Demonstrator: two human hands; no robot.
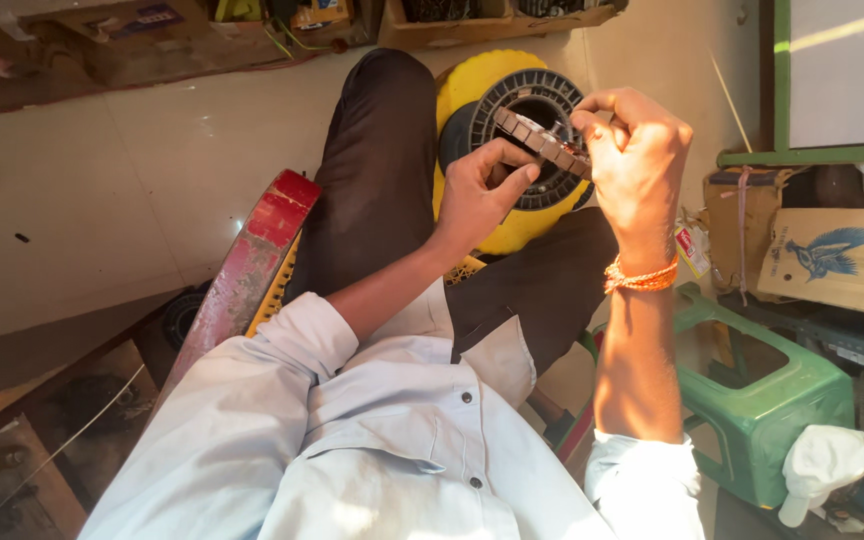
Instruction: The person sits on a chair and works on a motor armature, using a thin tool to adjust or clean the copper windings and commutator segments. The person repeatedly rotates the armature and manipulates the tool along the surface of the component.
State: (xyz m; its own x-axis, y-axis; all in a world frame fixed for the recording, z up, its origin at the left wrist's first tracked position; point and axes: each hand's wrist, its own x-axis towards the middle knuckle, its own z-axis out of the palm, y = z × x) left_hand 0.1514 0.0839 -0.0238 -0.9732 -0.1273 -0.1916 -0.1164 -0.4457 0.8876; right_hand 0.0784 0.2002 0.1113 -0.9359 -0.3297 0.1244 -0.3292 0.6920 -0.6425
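Left hand: the left hand (482,195) grips the lower end of a short dark strip of linked metal segments (542,142), thumb on top and fingers curled beneath it.
Right hand: the right hand (637,150) pinches the upper right end of the same strip between its fingertips (584,125); an orange thread band (642,277) circles the wrist.
Strip: held in the air between both hands, tilted down to the right, above the person's lap and in front of the spool.
Spool: a black ribbed plastic spool with a round opening (532,100) lies against a yellow round disc (487,95), just beyond the knees.
Clothing: dark brown trousers (377,160) and a pale blue buttoned shirt with rolled sleeves (372,430).
Seat: a red worn wooden plank edge (252,265) runs beside the left thigh.
Right side: a green plastic stool (767,400) stands near the right arm, with a white crumpled cloth (822,465) at its corner and a brown cardboard box with a blue bird picture (837,258) behind it.
Floor: a pale smooth floor (102,200) spreads to the left.
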